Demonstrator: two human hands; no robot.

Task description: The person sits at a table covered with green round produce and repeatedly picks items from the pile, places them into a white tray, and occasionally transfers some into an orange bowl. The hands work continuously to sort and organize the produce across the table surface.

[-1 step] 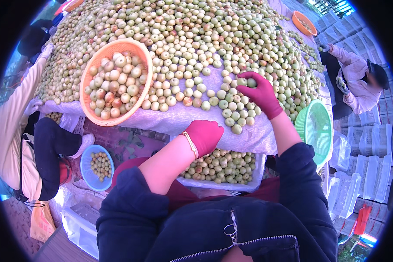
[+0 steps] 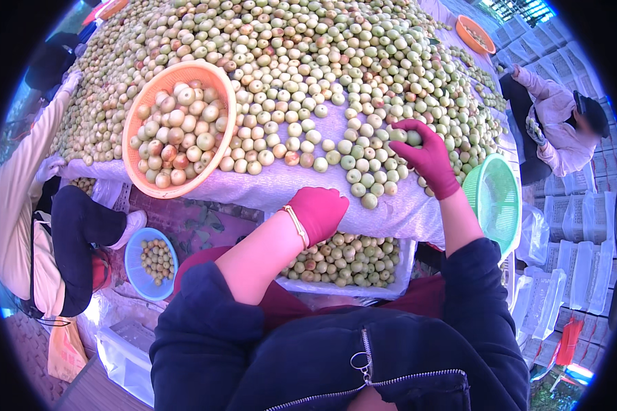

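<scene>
A broad heap of round pale-green jujubes (image 2: 301, 82), some with reddish patches, covers the sheeted table. Over its near right part, my right hand (image 2: 428, 156), in a red glove, has thumb and fingers curved around a green jujube (image 2: 397, 135). A second jujube (image 2: 413, 138) shows deeper in that grip. My left hand (image 2: 320, 214), also gloved in red, is curled into a fist above the table's near edge; whatever it may hold is hidden. Below it stands a white lined crate (image 2: 406, 270) filled with jujubes.
Left on the table an orange basket (image 2: 232, 130) holds jujubes; a green basket (image 2: 493, 198) stands at right. A blue basket (image 2: 131, 264) with jujubes is at lower left. People sit at the left (image 2: 31, 185) and right (image 2: 562, 123). Lined crates (image 2: 576, 226) line the right.
My right hand has moved a little to the right and nearer me, with the jujubes in its fingers. My left fist stays almost where it was.
</scene>
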